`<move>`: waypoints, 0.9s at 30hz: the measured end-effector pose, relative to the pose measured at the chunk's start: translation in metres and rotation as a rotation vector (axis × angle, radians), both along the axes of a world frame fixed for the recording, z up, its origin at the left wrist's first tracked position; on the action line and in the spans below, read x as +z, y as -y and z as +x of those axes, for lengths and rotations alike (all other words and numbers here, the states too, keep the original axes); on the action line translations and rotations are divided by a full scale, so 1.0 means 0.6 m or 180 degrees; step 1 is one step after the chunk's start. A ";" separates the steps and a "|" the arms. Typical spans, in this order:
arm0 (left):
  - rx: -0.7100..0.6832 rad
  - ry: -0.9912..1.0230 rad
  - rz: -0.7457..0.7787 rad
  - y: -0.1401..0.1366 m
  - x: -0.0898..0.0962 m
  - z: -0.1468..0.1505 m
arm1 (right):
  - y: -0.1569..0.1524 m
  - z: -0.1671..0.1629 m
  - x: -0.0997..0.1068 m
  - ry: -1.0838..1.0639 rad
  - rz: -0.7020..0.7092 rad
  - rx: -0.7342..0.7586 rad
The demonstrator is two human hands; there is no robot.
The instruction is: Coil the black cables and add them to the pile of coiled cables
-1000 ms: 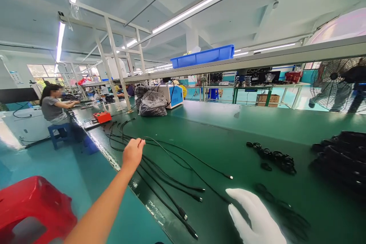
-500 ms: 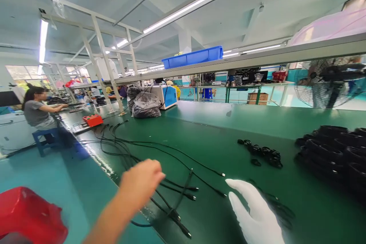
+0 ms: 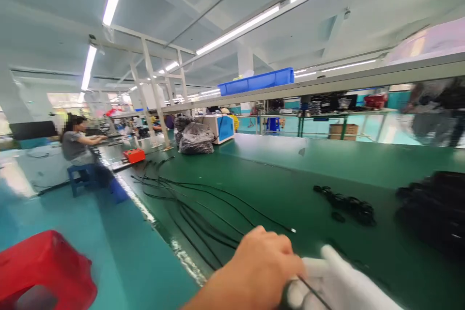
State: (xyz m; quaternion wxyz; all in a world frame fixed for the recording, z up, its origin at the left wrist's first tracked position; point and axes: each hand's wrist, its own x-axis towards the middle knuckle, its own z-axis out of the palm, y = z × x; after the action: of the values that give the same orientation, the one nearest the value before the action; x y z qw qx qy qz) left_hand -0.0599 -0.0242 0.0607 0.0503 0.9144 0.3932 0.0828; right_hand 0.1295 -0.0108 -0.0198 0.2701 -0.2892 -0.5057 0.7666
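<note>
My left hand [image 3: 263, 264], bare, is curled over the near ends of black cables, its fingertips meeting my gloved right hand. The white-gloved right hand [image 3: 337, 281] has its thumb raised and its fingers bent around a thin black cable [image 3: 314, 293] that crosses its palm. My left fingers look closed on this cable too, though its tips are partly hidden. Several long black cables [image 3: 203, 230] trail from under the left hand toward the far left of the green bench. One cable's silver plug [image 3: 293, 230] lies just beyond my hands.
On the green bench [image 3: 276, 179], small black rings or coils [image 3: 348, 206] lie right of centre; a dark pile [image 3: 434, 218] stands farther right. A bagged bundle [image 3: 196, 138] and red box [image 3: 134, 155] sit farther back. A red stool [image 3: 47, 266] is lower left; a seated person [image 3: 78, 143] works beyond.
My left hand has moved right and toward me, over the cable ends, and meets the gloved hand. A cable now crosses the glove. The view has turned slightly left.
</note>
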 end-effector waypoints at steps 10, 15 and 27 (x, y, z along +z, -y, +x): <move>0.0262 0.0431 -0.0714 -0.044 -0.014 0.073 | -0.029 -0.013 -0.070 -0.0688 -0.0954 0.0395; 0.0149 0.0455 -0.0849 -0.070 -0.009 0.084 | -0.038 -0.020 -0.080 -0.0958 -0.1241 0.1050; 0.0979 -0.0291 0.0037 -0.065 -0.141 0.046 | -0.039 0.089 0.025 -0.2677 -0.0129 -0.0347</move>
State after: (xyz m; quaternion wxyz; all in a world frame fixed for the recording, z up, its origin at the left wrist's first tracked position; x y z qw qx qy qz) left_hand -0.0323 0.0145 -0.0240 0.0137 0.8464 0.5300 0.0500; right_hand 0.1830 0.0129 -0.0045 0.4873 0.0172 -0.3202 0.8122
